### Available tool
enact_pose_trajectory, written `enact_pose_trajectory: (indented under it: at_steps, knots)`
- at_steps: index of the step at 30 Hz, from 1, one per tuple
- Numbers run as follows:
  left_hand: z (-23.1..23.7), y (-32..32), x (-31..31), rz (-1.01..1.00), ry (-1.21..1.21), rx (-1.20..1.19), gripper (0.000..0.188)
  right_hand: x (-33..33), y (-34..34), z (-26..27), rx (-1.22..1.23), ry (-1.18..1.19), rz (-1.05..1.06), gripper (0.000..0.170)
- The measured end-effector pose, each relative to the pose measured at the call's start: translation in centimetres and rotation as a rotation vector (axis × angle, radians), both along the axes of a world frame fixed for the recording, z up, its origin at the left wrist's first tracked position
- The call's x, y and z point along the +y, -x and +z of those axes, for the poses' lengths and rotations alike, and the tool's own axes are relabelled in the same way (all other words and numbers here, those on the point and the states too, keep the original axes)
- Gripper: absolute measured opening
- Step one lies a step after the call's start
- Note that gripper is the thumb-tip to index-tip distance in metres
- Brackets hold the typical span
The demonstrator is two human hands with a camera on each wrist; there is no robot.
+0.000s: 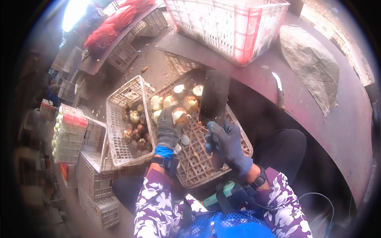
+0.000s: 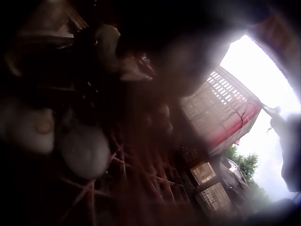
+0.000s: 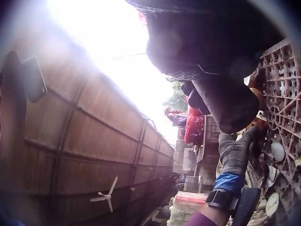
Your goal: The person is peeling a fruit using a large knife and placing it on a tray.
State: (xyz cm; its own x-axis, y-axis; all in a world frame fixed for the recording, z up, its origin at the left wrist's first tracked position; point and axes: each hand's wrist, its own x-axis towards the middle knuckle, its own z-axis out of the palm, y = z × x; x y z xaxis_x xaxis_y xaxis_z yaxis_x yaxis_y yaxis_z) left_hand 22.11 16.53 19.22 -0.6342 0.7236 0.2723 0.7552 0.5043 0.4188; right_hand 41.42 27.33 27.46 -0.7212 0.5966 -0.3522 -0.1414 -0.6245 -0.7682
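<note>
A gloved left hand (image 1: 168, 129) holds a round, partly trimmed vegetable (image 1: 179, 116), yellowish-brown with a white cut face, over an upturned latticed crate (image 1: 198, 154). Several similar pale vegetables (image 1: 157, 102) lie just beyond its fingers. White cut slices (image 3: 277, 151) rest on the lattice. The right hand (image 1: 227, 143), also gloved, grips a cleaver (image 1: 214, 95) by the handle. Its broad dark blade points up and away, right of the vegetables. In the left wrist view, pale vegetables (image 2: 86, 151) show in deep shadow and the hand itself is hard to make out.
A crate (image 1: 131, 85) of brownish-purple round vegetables (image 1: 137, 137) stands at the left. Stacked crates (image 1: 97, 178) rise beyond it. A curved table (image 1: 317, 131) on the right bears a red-white crate (image 1: 246, 31), a sack (image 1: 309, 63) and a knife (image 1: 279, 89).
</note>
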Motion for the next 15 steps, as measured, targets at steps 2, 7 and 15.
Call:
enact_pose_trajectory:
  at_steps: [2,7,15]
  knots:
    - [-1.0,0.5,-2.3,-0.011,-0.102,0.044,0.043,-0.1,0.0,0.1,0.016,-0.012,0.019,0.021]
    - [-6.9,-1.5,-6.6,-0.050,0.038,0.084,0.047,-0.6,0.4,0.1,0.034,-0.050,0.058,0.020]
    - [-4.0,-3.1,-7.0,-0.134,0.235,-0.185,0.040,-1.7,1.8,-1.3,-0.069,-0.120,0.084,0.021]
